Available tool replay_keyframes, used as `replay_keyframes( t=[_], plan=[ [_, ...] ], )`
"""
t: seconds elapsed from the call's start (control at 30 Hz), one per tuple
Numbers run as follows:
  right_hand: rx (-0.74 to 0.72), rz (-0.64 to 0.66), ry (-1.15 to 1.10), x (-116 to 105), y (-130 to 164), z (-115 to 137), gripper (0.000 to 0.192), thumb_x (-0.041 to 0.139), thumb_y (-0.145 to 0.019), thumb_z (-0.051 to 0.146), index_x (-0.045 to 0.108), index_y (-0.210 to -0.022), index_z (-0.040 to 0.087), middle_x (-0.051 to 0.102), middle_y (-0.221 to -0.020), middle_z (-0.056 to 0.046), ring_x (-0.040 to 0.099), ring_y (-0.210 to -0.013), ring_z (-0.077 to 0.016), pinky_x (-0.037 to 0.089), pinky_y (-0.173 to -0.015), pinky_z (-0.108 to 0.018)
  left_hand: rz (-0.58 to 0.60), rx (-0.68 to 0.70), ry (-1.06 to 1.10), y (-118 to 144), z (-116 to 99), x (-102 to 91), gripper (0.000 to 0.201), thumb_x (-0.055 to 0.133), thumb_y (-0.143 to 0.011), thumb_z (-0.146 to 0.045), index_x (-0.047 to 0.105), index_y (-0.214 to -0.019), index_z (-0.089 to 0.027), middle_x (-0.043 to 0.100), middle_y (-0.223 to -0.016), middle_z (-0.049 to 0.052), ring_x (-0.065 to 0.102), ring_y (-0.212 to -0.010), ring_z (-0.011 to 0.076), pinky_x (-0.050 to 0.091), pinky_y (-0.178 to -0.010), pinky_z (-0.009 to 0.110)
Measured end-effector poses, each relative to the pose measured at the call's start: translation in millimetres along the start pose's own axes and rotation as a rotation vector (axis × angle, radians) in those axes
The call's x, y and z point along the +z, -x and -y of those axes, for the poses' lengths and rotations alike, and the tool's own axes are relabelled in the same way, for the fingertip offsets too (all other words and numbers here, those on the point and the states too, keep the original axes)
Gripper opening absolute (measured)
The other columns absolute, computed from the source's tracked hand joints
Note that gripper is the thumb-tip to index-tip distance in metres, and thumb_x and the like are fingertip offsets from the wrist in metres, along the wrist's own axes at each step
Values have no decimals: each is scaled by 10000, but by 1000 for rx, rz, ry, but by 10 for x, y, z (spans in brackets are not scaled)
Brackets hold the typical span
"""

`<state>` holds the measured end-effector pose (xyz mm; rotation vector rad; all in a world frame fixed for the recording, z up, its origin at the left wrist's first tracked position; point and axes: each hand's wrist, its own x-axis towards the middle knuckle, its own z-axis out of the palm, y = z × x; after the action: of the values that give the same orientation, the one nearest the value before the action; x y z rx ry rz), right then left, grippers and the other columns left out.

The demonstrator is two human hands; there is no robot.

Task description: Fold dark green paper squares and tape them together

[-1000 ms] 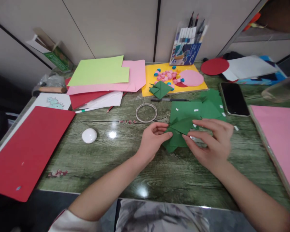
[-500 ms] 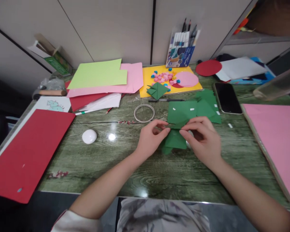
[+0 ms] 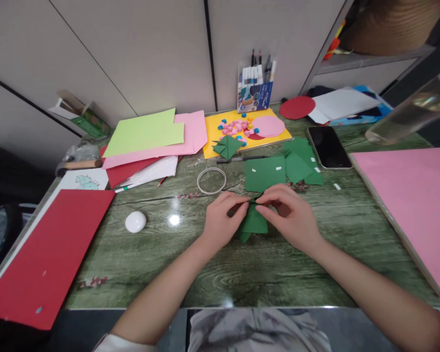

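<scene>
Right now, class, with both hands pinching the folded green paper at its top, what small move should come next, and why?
Probably press the top fold flat. The left hand and right hand meet at the upper tip of the folded green paper, which lies on the table partly creased.

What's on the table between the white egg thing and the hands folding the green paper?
Nothing lies there. In the head view, only bare green table with a shiny light reflection runs from the white egg-shaped object to the left hand.
</scene>
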<state>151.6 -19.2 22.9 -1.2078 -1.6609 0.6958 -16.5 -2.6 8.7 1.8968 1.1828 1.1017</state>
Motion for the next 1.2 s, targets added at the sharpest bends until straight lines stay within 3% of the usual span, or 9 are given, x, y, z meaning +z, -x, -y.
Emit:
replay_keyframes(
  t=[0.17, 0.3, 0.4, 0.87, 1.2],
  plan=[
    [119, -22, -92, 11, 5, -40, 77, 617, -751, 182, 585, -812, 217, 538, -803, -3, 549, -714, -134, 468, -630, -274, -41, 33, 26, 20, 3, 3, 138, 552, -812, -200, 681, -864, -198, 659, -830, 42, 598, -754, 133, 488, -688, 258],
    [282, 54, -216, 9, -2, -38, 108, 609, -754, 222, 526, -822, 209, 531, -711, 20, 540, -652, -123, 450, -582, -253, -70, 32, 13, 32, -14, -3, 142, 553, -813, -203, 683, -871, -207, 665, -835, 42, 599, -760, 135, 500, -671, 260],
    [327, 79, -226, 8, -4, -16, 102, 597, -755, 229, 507, -795, 201, 515, -658, 33, 518, -614, -111, 413, -548, -234, -72, 47, -6, 36, -20, -7, 144, 552, -814, -209, 686, -868, -209, 663, -821, 43, 601, -750, 135, 505, -660, 260],
    [301, 88, -78, 11, 50, 19, 101, 551, -740, 171, 492, -808, 216, 508, -631, 42, 507, -576, -107, 388, -509, -223, -72, 73, -53, 58, -17, 14, 126, 565, -799, -201, 682, -845, -196, 655, -799, 36, 596, -702, 116, 498, -627, 233],
    [190, 81, -10, -26, 74, -22, 89, 559, -741, 178, 515, -801, 225, 565, -694, 23, 543, -616, -123, 444, -568, -251, -24, -103, 73, 6, -108, -58, 75, 610, -756, -205, 682, -744, -191, 645, -717, 20, 570, -656, 118, 458, -581, 225]
  ],
)
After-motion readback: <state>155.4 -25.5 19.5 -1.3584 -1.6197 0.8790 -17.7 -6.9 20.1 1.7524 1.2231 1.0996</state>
